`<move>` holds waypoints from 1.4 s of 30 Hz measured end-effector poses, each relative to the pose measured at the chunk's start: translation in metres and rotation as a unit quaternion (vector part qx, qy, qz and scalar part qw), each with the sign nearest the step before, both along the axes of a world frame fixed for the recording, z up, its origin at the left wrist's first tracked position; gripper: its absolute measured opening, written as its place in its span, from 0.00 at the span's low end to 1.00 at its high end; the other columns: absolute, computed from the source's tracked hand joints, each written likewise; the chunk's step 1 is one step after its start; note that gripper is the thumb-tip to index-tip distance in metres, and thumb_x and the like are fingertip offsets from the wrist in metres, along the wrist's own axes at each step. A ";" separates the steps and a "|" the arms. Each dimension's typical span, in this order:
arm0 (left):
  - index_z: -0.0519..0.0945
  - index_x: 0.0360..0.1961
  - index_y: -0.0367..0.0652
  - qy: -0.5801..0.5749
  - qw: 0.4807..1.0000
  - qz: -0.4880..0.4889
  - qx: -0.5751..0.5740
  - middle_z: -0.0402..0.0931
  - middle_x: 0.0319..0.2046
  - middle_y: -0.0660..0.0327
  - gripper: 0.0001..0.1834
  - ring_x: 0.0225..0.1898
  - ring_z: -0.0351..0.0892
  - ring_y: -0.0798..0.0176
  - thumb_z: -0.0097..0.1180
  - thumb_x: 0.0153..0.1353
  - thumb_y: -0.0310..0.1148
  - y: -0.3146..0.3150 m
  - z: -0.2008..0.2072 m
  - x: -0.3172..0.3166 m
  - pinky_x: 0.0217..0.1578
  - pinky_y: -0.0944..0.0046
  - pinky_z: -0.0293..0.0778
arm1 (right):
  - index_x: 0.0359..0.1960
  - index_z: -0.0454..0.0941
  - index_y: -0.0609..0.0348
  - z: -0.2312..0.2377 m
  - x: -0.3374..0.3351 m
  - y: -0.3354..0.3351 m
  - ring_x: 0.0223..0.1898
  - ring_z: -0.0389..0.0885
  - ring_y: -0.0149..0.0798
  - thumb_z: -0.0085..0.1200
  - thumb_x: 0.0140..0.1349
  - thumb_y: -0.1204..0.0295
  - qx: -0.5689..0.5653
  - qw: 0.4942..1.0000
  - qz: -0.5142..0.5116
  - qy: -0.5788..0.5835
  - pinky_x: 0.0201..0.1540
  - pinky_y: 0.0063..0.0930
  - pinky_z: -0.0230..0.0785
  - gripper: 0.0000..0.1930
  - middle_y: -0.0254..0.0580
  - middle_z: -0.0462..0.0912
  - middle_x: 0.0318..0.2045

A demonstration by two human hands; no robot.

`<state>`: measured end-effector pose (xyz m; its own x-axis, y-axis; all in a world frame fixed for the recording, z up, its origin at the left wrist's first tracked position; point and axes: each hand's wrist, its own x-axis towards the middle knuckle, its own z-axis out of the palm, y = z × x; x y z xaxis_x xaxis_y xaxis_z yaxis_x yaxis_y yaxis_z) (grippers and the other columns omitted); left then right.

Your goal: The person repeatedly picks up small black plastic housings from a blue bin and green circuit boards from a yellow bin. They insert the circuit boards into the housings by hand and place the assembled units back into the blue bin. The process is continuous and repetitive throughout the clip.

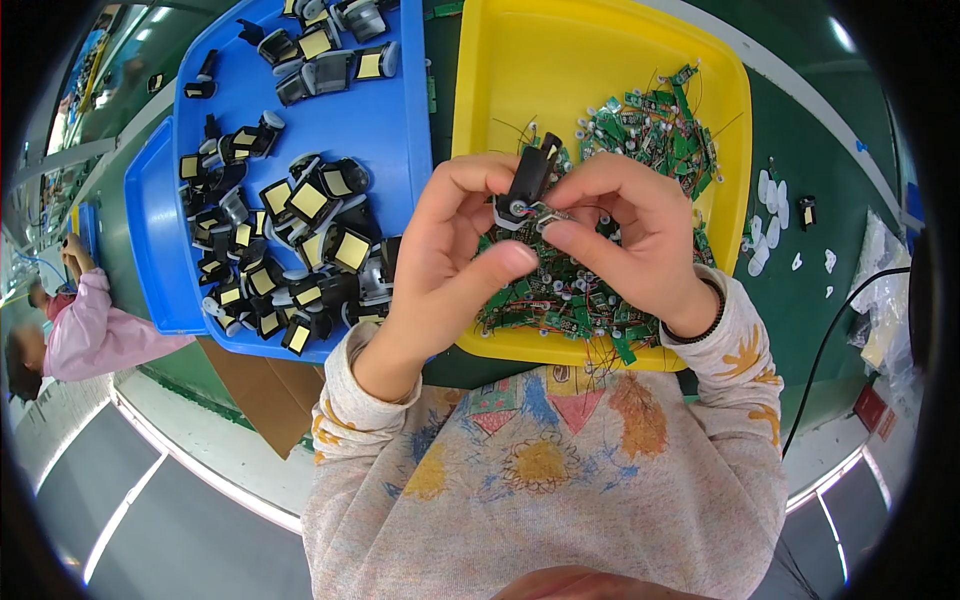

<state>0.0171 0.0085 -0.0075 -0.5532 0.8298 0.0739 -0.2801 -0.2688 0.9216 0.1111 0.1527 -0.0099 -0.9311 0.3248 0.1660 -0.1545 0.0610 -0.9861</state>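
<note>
My left hand [435,255] grips a small black plastic housing [530,178] by its sides, its thumb held apart below. Close against the lower end of the housing, my right hand [635,225] pinches a small circuit board [548,215] with thin wires between thumb and fingertips. Whether the board sits inside the housing I cannot tell. Both hands are over a yellow tray [600,40] that holds a heap of green circuit boards [640,130] with wires. To the left, a blue tray [390,130] carries several black housings [310,200] with cream pads.
A second blue tray [150,230] pokes out at the left. White oval pieces [768,215], a black part [806,212], a clear plastic bag [880,290] and a black cable [815,370] are at the right. Brown cardboard [260,400] lies below the blue tray. A person in pink [95,325] works far left.
</note>
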 end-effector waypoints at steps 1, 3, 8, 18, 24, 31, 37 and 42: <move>0.65 0.44 0.37 0.042 0.999 0.021 -0.016 0.66 0.44 0.56 0.17 0.47 0.66 0.65 0.53 0.52 0.20 0.000 0.000 0.000 0.51 0.65 0.61 | 0.31 0.75 0.63 -0.002 0.000 -0.001 0.24 0.73 0.21 0.57 0.50 0.80 -0.042 0.999 0.001 0.010 0.24 0.14 0.64 0.06 0.34 0.76 0.25; 0.64 0.45 0.38 0.125 0.989 0.064 -0.047 0.68 0.42 0.57 0.19 0.46 0.67 0.65 0.54 0.51 0.19 0.000 -0.002 0.000 0.49 0.66 0.63 | 0.32 0.74 0.65 -0.002 0.000 -0.001 0.25 0.73 0.21 0.55 0.52 0.80 -0.094 0.995 0.012 0.008 0.25 0.14 0.65 0.06 0.34 0.76 0.26; 0.63 0.47 0.37 -0.023 0.993 0.108 -0.033 0.73 0.39 0.55 0.19 0.40 0.73 0.67 0.52 0.54 0.20 -0.004 0.003 -0.002 0.43 0.70 0.68 | 0.32 0.72 0.64 0.004 0.003 0.002 0.24 0.73 0.21 0.54 0.54 0.80 -0.169 0.982 0.057 -0.061 0.26 0.13 0.67 0.05 0.34 0.75 0.27; 0.61 0.50 0.40 0.000 0.993 0.054 -0.106 0.75 0.34 0.60 0.25 0.32 0.70 0.73 0.56 0.53 0.25 0.001 0.000 0.002 0.35 0.74 0.65 | 0.36 0.67 0.62 0.004 0.003 0.002 0.22 0.74 0.23 0.49 0.59 0.75 -0.288 0.952 0.066 -0.081 0.23 0.14 0.69 0.06 0.34 0.74 0.24; 0.59 0.52 0.40 0.076 0.983 0.038 -0.160 0.74 0.37 0.58 0.26 0.37 0.72 0.69 0.54 0.53 0.21 -0.003 -0.002 0.000 0.42 0.69 0.67 | 0.37 0.66 0.61 0.003 0.002 -0.001 0.22 0.74 0.23 0.48 0.60 0.75 -0.297 0.950 0.057 -0.082 0.23 0.14 0.70 0.06 0.34 0.74 0.24; 0.64 0.48 0.38 0.176 0.970 0.091 -0.140 0.76 0.30 0.60 0.25 0.28 0.71 0.69 0.60 0.49 0.26 0.000 -0.011 0.002 0.30 0.72 0.64 | 0.37 0.66 0.61 0.002 0.001 -0.002 0.22 0.74 0.24 0.49 0.59 0.75 -0.291 0.952 0.057 -0.079 0.24 0.14 0.69 0.07 0.34 0.74 0.23; 0.64 0.48 0.38 0.207 0.962 0.084 -0.157 0.77 0.34 0.58 0.25 0.30 0.73 0.67 0.60 0.49 0.26 -0.002 -0.008 0.001 0.31 0.70 0.66 | 0.36 0.67 0.62 0.004 0.001 0.001 0.21 0.73 0.23 0.49 0.59 0.75 -0.240 0.962 0.079 -0.106 0.24 0.14 0.68 0.06 0.35 0.74 0.22; 0.66 0.49 0.38 0.288 0.941 0.085 -0.159 0.76 0.39 0.55 0.25 0.34 0.76 0.64 0.59 0.49 0.25 -0.004 -0.008 -0.001 0.35 0.67 0.69 | 0.32 0.68 0.63 0.009 -0.001 0.003 0.21 0.73 0.23 0.49 0.59 0.74 -0.266 0.946 0.105 -0.154 0.23 0.14 0.68 0.05 0.34 0.74 0.22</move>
